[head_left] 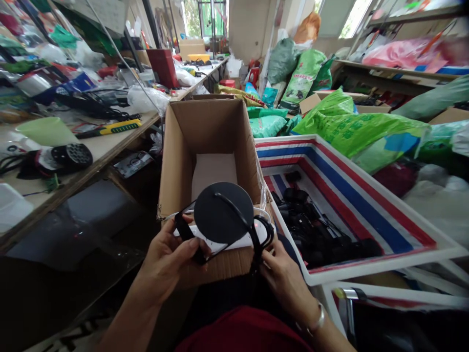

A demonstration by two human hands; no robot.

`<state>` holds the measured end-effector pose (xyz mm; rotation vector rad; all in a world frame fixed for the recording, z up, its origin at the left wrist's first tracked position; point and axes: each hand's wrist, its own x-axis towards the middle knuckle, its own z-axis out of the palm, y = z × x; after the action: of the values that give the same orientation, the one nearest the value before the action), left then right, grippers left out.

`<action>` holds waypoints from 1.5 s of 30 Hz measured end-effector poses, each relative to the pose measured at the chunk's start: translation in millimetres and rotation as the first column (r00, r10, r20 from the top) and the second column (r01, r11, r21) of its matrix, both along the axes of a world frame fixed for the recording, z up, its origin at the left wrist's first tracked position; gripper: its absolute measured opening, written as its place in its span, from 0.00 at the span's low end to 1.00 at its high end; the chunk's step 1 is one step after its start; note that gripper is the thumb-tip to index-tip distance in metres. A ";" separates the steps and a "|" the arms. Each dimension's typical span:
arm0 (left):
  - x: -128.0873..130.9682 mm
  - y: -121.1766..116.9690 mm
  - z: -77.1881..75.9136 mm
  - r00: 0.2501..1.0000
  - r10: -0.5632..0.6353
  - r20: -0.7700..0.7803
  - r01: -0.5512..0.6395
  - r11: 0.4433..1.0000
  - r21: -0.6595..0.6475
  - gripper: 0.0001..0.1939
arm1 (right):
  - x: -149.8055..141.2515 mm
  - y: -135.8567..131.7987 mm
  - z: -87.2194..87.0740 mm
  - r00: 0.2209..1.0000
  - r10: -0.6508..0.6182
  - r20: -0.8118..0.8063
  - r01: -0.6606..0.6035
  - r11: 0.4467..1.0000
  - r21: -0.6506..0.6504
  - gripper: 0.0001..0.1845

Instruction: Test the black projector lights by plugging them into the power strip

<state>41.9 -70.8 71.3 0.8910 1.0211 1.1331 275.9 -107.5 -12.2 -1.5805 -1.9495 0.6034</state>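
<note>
- Head view: the left hand (170, 259) was curled in a narrow grip around a thin black rectangular frame (186, 232), just below a flat round matte-black disc (222, 212).
- The right hand (282, 278), with a silver bangle (315, 320) on its wrist, was closed narrowly on a black looped cable (264, 234) that ran up over the disc's face.
- The disc, frame and cable were held together between the hands, above the near edge of the box.
- Just ahead of both hands stood an open brown corrugated cardboard box (190, 142), with a white pad (214, 176) lying on its bottom.
- Clear plastic and a white strip (220, 244) lay across the box's near edge, directly under the held disc.
- Beyond the right hand sat a white-rimmed tray lined with red, white and blue striped sheeting (351, 205), holding a heap of black devices and cables (315, 230).
- Farther ahead of the right hand, bulging green woven sacks (304, 78) were piled up.
- Well beyond the left hand, a wooden workbench (110, 151) carried a pale green bowl (46, 131) and a yellow-and-black handled tool (120, 128).
</note>
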 end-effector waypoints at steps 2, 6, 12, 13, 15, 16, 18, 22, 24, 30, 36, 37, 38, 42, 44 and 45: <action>-0.8 1.1 -1.0 0.999 0.027 -0.022 -0.027 1.000 0.001 0.22 | 3.5 3.5 -3.5 0.998 -0.040 -0.047 0.043 0.998 0.055 0.15; -3.0 4.3 -5.7 0.997 0.066 -0.027 -0.066 0.998 0.000 0.22 | 11.4 13.7 -9.4 0.954 -0.118 -0.277 0.126 0.992 0.012 0.11; -4.5 10.2 -19.1 0.997 0.081 0.006 -0.081 0.997 0.011 0.22 | 12.4 34.4 -11.0 0.935 -0.009 -0.354 0.036 0.997 0.069 0.08; -4.7 11.5 -21.4 0.997 0.081 0.012 -0.081 0.997 0.014 0.21 | 12.4 38.0 -12.1 0.943 0.012 -0.333 0.025 0.994 0.106 0.09; -5.1 14.3 -25.7 0.995 0.093 0.023 -0.093 0.996 0.015 0.21 | 12.6 44.4 -14.7 0.954 0.037 -0.296 0.010 0.988 0.156 0.09; -5.4 15.7 -27.7 0.994 0.103 0.028 -0.103 0.995 0.014 0.21 | 12.8 47.1 -15.9 0.958 0.045 -0.282 0.004 0.986 0.169 0.09; -6.2 18.3 -31.9 0.992 0.120 0.040 -0.121 0.993 0.010 0.22 | 13.4 51.1 -17.0 0.965 0.062 -0.256 -0.018 0.985 0.172 0.10; -8.8 22.4 -40.4 0.989 0.133 0.061 -0.134 0.991 0.010 0.21 | 14.2 56.8 -12.7 0.971 0.158 -0.182 -0.129 0.978 0.161 0.11; -10.3 24.6 -44.5 0.987 0.145 0.072 -0.145 0.989 0.003 0.21 | 15.3 61.1 -8.9 0.965 0.217 -0.146 -0.194 0.969 0.155 0.11; -13.6 31.6 -54.6 0.985 0.131 0.112 -0.131 0.991 -0.004 0.21 | 26.1 83.3 3.9 0.942 0.329 -0.070 -0.321 0.942 0.101 0.10; -13.7 35.4 -60.0 0.984 0.121 0.127 -0.116 0.992 -0.048 0.22 | 30.3 90.2 9.1 0.930 0.367 -0.039 -0.364 0.930 0.057 0.08; -13.6 36.0 -60.6 0.984 0.124 0.127 -0.117 0.991 -0.057 0.23 | 28.8 87.6 5.6 0.929 0.368 -0.038 -0.365 0.929 0.063 0.08; -13.3 36.8 -61.4 0.984 0.125 0.127 -0.118 0.991 -0.062 0.23 | 26.9 84.1 0.8 0.929 0.367 -0.038 -0.364 0.929 0.073 0.09; -10.3 42.6 -64.6 0.983 0.125 0.136 -0.121 0.992 -0.043 0.23 | 19.6 68.8 -23.3 0.938 0.343 -0.046 -0.334 0.932 0.139 0.12; -7.7 48.3 -65.7 0.982 0.120 0.148 -0.119 0.993 -0.020 0.24 | 17.5 64.0 -30.8 0.948 0.314 -0.052 -0.301 0.937 0.175 0.12; -6.5 51.8 -65.9 0.981 0.117 0.156 -0.117 0.993 -0.005 0.24 | 16.7 62.6 -32.5 0.952 0.302 -0.053 -0.287 0.939 0.190 0.13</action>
<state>35.4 -19.0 5.4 0.7408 0.9523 1.2838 292.6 -44.9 -44.7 -1.1459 -2.1311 0.5801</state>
